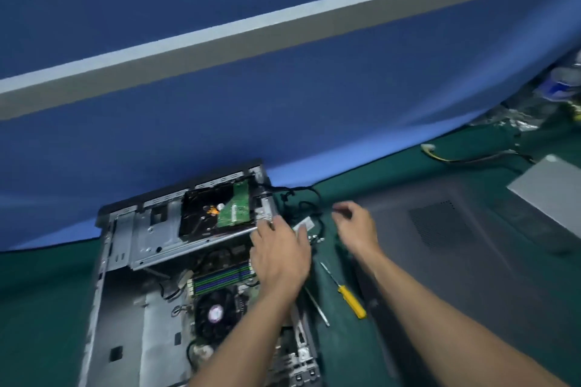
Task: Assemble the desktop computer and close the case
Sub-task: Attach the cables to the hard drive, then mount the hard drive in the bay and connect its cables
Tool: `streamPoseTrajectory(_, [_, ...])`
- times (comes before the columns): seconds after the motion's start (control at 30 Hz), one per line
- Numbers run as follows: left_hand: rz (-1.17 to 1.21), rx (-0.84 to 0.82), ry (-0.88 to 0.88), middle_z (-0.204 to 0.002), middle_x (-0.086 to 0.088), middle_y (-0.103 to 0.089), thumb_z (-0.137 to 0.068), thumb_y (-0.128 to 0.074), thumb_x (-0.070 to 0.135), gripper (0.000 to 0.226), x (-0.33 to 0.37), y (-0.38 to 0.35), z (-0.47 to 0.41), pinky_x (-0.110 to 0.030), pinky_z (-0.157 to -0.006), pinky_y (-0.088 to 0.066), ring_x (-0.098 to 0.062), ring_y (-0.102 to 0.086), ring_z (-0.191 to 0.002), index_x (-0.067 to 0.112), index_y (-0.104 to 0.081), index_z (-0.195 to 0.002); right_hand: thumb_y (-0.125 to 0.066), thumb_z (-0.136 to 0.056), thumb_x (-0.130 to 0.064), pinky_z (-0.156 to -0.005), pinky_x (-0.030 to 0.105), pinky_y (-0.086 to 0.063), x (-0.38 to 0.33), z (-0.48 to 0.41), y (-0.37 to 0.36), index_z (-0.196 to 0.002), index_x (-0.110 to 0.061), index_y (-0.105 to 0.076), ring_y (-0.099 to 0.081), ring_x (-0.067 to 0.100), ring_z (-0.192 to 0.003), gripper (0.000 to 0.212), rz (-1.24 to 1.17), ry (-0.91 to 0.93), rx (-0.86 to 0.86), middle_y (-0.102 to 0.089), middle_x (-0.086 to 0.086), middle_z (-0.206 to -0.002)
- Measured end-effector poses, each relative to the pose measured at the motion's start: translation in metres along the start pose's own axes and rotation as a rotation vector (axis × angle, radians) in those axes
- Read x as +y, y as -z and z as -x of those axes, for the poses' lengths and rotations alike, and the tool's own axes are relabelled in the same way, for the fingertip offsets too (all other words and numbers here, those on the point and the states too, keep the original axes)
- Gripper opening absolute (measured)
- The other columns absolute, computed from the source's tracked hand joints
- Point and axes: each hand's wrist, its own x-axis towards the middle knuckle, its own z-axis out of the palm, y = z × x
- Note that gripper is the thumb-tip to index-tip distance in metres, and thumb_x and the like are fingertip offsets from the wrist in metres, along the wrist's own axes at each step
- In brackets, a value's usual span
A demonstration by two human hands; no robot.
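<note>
An open desktop case point(125, 292) lies on the green mat. Its metal drive cage point(157, 236) holds a hard drive point(217, 210) with its green circuit board facing up. Below the cage I see the RAM slots point(220, 280) and the round CPU fan point(215, 313). My left hand point(279, 254) rests flat on the cage's right end, fingers straight, touching the case edge. My right hand point(355, 226) hovers blurred above the mat to the right of the case, fingers loosely curled; whether it pinches anything I cannot make out. A dark grey side panel point(456, 245) lies flat at the right.
A yellow-handled screwdriver point(349, 295) lies on the mat between case and panel, beside a thin metal rod point(317, 308). Black cables point(301, 198) trail from the case's far corner. A grey box point(553, 188) and a yellow-wired connector point(430, 149) sit far right. A blue partition point(283, 104) stands behind.
</note>
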Motion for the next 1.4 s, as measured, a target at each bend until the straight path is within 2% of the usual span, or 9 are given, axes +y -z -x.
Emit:
streamPoseTrajectory(0.1, [-0.205, -0.082, -0.124, -0.155, -0.025, -0.014, -0.095, -0.047, 0.051, 0.059, 0.006, -0.029, 0.024, -0.046, -0.111, -0.029, -0.043, -0.02, -0.141, 0.012, -0.035, -0.138, -0.053, -0.087, -0.007, -0.082, 0.026, -0.047, 0.036, 0.023, 0.024, -0.1, -0.016, -0.069, -0.065, 0.023, -0.096, 0.023, -0.001, -0.097, 0.014, -0.072, 0.005, -0.103])
streamPoseTrajectory(0.17, [-0.275, -0.108, -0.166, -0.158, -0.029, 0.01, -0.095, -0.048, 0.05, 0.063, -0.001, -0.041, 0.036, -0.046, -0.118, -0.018, -0.045, -0.001, -0.146, 0.013, -0.029, -0.143, -0.05, -0.086, -0.004, -0.082, 0.032, -0.052, 0.058, 0.041, 0.034, -0.086, -0.022, -0.067, -0.066, 0.024, -0.089, 0.025, 0.005, -0.144, 0.011, -0.073, 0.005, -0.095])
streamPoseTrajectory(0.23, [-0.325, -0.096, -0.224, -0.157, -0.03, 0.018, -0.095, -0.048, 0.05, 0.066, -0.01, -0.047, 0.044, -0.044, -0.12, -0.012, -0.046, 0.007, -0.147, 0.014, -0.027, -0.146, -0.05, -0.086, -0.003, -0.081, 0.038, -0.054, 0.076, 0.059, 0.044, -0.076, -0.025, -0.063, -0.064, 0.022, -0.08, 0.027, -0.013, -0.176, 0.03, -0.073, 0.004, -0.089])
streamPoseTrajectory(0.43, [-0.318, -0.043, -0.297, -0.156, -0.035, 0.008, -0.093, -0.052, 0.041, 0.053, -0.015, -0.049, 0.053, -0.043, -0.111, -0.033, -0.05, -0.002, -0.145, 0.016, -0.037, -0.137, -0.051, -0.089, -0.006, -0.082, 0.042, -0.054, 0.095, 0.099, 0.086, -0.072, -0.024, -0.061, -0.064, 0.023, -0.079, 0.026, 0.055, -0.213, 0.115, -0.072, 0.009, -0.089])
streamPoseTrajectory(0.6, [-0.321, -0.062, -0.296, -0.153, -0.039, 0.011, -0.095, -0.05, 0.04, 0.039, -0.012, -0.052, 0.059, -0.049, -0.116, -0.022, -0.054, 0.002, -0.144, 0.018, -0.05, -0.127, -0.05, -0.088, -0.008, -0.081, 0.032, -0.052, 0.097, 0.098, 0.141, -0.085, -0.022, -0.068, -0.063, 0.027, -0.097, 0.023, 0.234, -0.236, 0.187, -0.071, 0.007, -0.098])
streamPoseTrajectory(0.83, [-0.234, -0.097, -0.144, -0.154, -0.036, 0.016, -0.094, -0.051, 0.039, 0.045, 0.007, -0.059, 0.059, -0.055, -0.116, -0.015, -0.051, 0.012, -0.144, 0.015, -0.045, -0.131, -0.057, -0.086, -0.017, -0.086, 0.025, -0.044, 0.095, 0.04, 0.21, -0.105, -0.019, -0.065, -0.06, 0.026, -0.105, 0.021, 0.377, -0.216, 0.21, -0.066, 0.008, -0.114])
streamPoseTrajectory(0.97, [-0.23, -0.115, 0.034, -0.155, -0.033, 0.018, -0.093, -0.052, 0.043, 0.044, 0.033, -0.065, 0.054, -0.063, -0.111, -0.017, -0.051, 0.014, -0.143, 0.019, -0.048, -0.129, -0.064, -0.086, -0.036, -0.106, 0.04, -0.035, 0.103, -0.011, 0.244, -0.131, -0.013, -0.048, -0.042, 0.032, -0.127, 0.054, 0.651, -0.164, 0.12, -0.05, 0.013, -0.135])
streamPoseTrajectory(1.2, [-0.328, -0.132, 0.317, -0.156, -0.028, 0.018, -0.09, -0.054, 0.054, 0.042, 0.059, -0.08, 0.038, -0.073, -0.107, -0.015, -0.051, 0.011, -0.143, 0.025, -0.059, -0.119, -0.074, -0.07, -0.057, -0.11, 0.046, -0.026, 0.131, -0.09, 0.316, -0.143, -0.019, -0.024, -0.013, 0.035, -0.138, 0.096, 0.885, -0.15, 0.149, -0.014, 0.013, -0.152])
streamPoseTrajectory(1.4, [-0.339, -0.122, 0.379, -0.158, -0.024, 0.018, -0.089, -0.057, 0.053, 0.039, 0.058, -0.084, 0.036, -0.073, -0.108, -0.012, -0.046, 0.011, -0.145, 0.022, -0.062, -0.111, -0.043, -0.078, -0.077, -0.116, 0.048, 0.005, 0.159, -0.124, 0.333, -0.149, -0.023, 0.018, 0.023, 0.029, -0.143, 0.109, 0.981, -0.157, -0.07, 0.026, 0.002, -0.156])
